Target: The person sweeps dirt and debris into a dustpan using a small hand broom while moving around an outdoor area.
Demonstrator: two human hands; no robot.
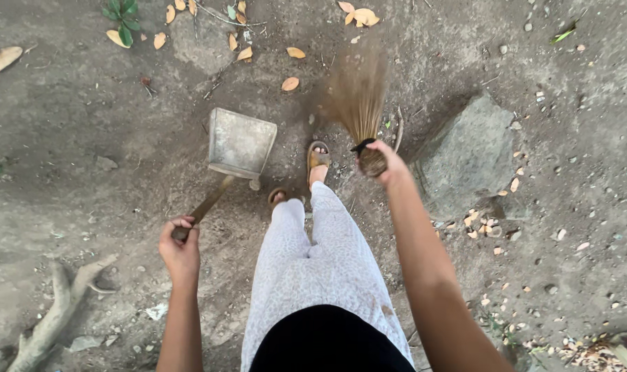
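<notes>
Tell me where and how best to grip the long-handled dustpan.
Grip the dustpan by the near end of its wooden handle, coming from behind, as the left hand does. The handle slants back toward the person, probably keeping fingers away from the metal pan.

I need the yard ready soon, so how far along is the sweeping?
Done: the dirt around the feet looks mostly bare. In hand: the left hand grips the handle of a metal dustpan, which looks empty; the right hand swings a blurred stick broom. Left: dry leaves ahead of the dustpan, and more beside the flat rock.
</notes>
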